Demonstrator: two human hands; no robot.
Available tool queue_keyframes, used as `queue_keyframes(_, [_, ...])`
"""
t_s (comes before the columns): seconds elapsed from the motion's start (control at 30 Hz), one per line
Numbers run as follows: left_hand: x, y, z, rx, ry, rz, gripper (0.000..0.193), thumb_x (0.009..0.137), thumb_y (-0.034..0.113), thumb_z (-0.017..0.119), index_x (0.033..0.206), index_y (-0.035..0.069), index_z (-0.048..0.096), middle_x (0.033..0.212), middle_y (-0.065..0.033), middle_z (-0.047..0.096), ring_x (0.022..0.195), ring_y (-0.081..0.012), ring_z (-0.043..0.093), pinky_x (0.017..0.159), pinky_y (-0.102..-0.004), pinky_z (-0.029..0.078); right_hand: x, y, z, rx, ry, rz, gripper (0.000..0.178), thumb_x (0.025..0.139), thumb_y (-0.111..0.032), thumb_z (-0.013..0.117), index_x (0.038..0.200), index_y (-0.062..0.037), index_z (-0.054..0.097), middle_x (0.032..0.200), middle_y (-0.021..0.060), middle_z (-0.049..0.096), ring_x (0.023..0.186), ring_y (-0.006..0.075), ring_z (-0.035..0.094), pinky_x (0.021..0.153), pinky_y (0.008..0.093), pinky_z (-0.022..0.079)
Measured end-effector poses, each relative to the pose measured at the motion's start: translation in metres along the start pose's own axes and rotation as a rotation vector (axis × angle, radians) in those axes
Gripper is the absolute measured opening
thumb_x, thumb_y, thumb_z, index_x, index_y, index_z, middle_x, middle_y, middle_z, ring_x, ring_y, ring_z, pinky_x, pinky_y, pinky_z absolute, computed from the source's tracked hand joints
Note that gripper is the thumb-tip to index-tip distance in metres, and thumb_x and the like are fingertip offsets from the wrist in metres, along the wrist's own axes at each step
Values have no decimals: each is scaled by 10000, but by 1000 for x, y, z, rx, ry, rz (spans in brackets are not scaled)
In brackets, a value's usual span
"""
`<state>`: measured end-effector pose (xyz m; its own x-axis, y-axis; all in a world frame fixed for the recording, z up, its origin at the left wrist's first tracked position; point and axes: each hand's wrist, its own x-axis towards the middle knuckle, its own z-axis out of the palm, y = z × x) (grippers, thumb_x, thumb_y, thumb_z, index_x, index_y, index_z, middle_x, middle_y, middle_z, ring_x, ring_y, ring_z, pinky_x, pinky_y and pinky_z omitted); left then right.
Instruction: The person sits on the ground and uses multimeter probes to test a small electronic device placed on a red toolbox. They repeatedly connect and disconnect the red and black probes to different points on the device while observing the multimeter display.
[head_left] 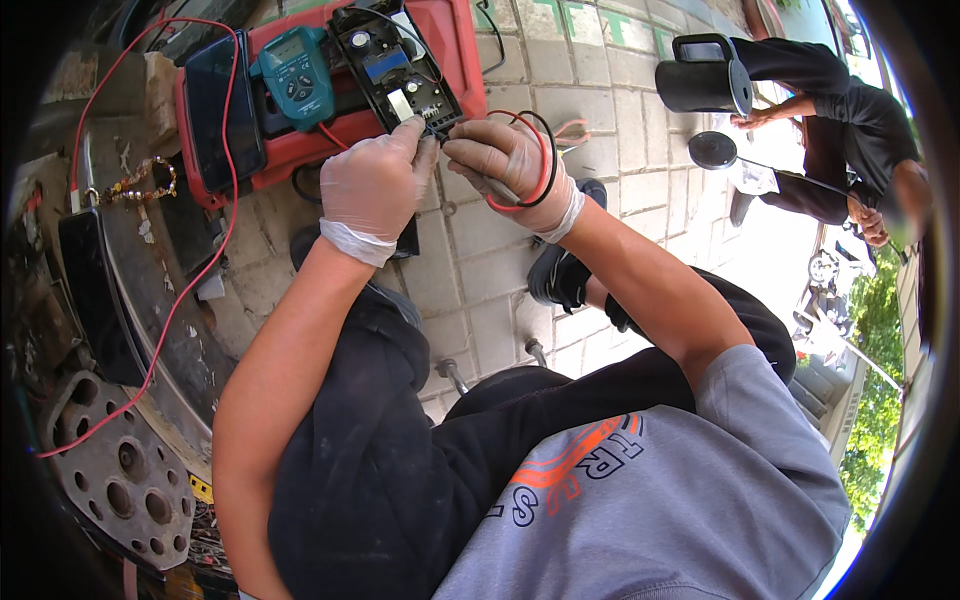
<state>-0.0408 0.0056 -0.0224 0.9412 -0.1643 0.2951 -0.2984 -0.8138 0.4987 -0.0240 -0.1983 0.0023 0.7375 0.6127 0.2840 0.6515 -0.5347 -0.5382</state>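
A black open housing with a circuit board [392, 70] lies tilted on a red case [465, 60]. My left hand [370, 185], in a thin clear glove, is closed at its near end, thumb and forefinger pinched together; what they pinch is too small to name. Close beside it, my gloved right hand [512, 170] is closed on red and black wires [548, 165], which loop out past the wrist. A slim grey piece [498, 188] shows between its fingers. Left of the board rests a teal multimeter [295, 78] with a red lead.
A dark phone-like slab [225, 110] lies on the case's left. One long red wire [232, 170] curves down the left side, past a perforated metal plate [120, 470]. Pliers with orange handles [572, 132] lie on the paving. At right, another person [860, 130] sits near a black jug [700, 80].
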Motion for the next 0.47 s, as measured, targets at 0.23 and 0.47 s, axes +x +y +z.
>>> queue_keyframes(0.23, [1, 1, -5, -67, -1, -37, 253, 856, 310, 768, 1019, 116, 748, 641, -82, 660, 590, -263, 671, 518, -399, 505, 15, -11, -10, 409, 194, 367, 130, 891, -66, 751, 1012, -28, 719, 952, 114, 696, 820, 263, 693, 704, 343, 552])
queue_keyframes(0.47, [3, 3, -9, -166, -47, -83, 261, 863, 301, 770, 1041, 114, 736, 667, -89, 678, 597, -268, 676, 522, -389, 506, 25, -16, -23, 377, 2, 417, 189, 906, -60, 762, 1092, -63, 726, 1052, 95, 713, 910, 225, 706, 791, 290, 560])
